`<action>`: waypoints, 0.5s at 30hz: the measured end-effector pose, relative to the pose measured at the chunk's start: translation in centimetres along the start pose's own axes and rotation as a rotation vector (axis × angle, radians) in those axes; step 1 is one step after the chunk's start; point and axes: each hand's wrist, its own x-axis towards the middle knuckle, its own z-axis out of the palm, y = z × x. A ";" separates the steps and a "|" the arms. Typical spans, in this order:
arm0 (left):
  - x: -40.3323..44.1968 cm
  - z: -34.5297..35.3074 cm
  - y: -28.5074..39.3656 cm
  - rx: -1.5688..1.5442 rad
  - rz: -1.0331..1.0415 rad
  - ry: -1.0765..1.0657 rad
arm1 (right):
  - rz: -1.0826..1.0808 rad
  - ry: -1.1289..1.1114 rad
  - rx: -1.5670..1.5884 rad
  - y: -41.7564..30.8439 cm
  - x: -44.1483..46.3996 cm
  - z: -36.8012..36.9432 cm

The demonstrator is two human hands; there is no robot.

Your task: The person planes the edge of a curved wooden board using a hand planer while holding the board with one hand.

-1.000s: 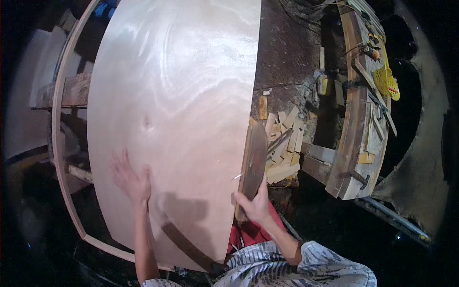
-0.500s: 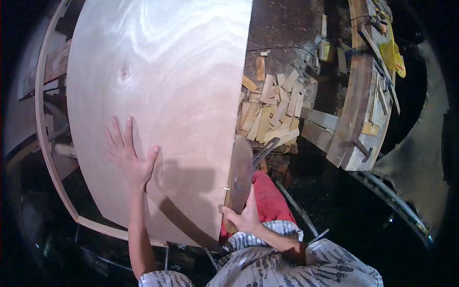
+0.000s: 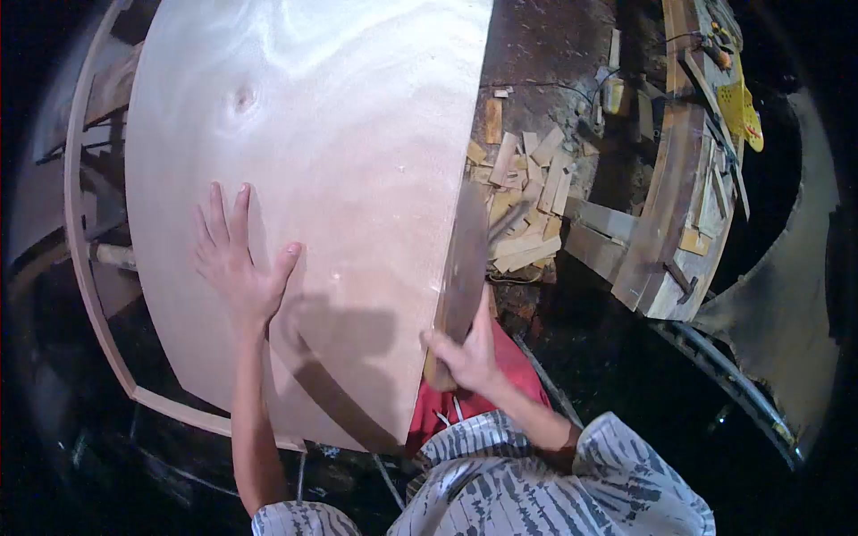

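Note:
A large pale plywood panel (image 3: 349, 179) with wavy grain fills the middle of the view. My left hand (image 3: 246, 259) lies flat on its face, fingers spread. At the panel's right edge, my right hand (image 3: 469, 353) grips the rear end of what looks like a wooden hand plane (image 3: 465, 259). Its long body runs along that edge, and a dark bar sticks out from its right side. The plane's working face is hidden from me.
Several offcut wood strips (image 3: 536, 188) are piled on the floor beyond the plane. A wooden bench (image 3: 666, 205) stands at the right, with a yellow perforated object (image 3: 737, 112) on its far side. A curved wooden frame (image 3: 76, 205) borders the panel at the left.
My right hand and the plane have slid forward along the panel's edge, away from my body. My left hand stays flat on the panel.

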 end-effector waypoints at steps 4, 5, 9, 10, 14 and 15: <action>-0.4 0.1 -0.4 -0.048 0.030 0.005 | 0.002 0.106 0.021 -1.3 4.3 -0.6; -0.3 0.1 -0.4 -0.050 0.018 0.007 | -0.032 0.149 0.038 -2.9 8.0 -1.2; -0.1 0.2 -0.2 -0.084 -0.021 -0.022 | -0.233 0.104 -0.069 -6.4 15.9 -2.9; -0.1 0.1 -0.2 -0.083 -0.029 -0.017 | -0.193 0.094 -0.009 -7.0 15.8 -2.8; -0.1 0.1 -0.3 -0.087 -0.017 0.017 | -0.152 0.056 -0.025 -1.4 1.8 -0.1; -0.2 0.0 -0.3 -0.093 -0.012 -0.001 | -0.009 0.036 0.061 -1.9 0.4 0.5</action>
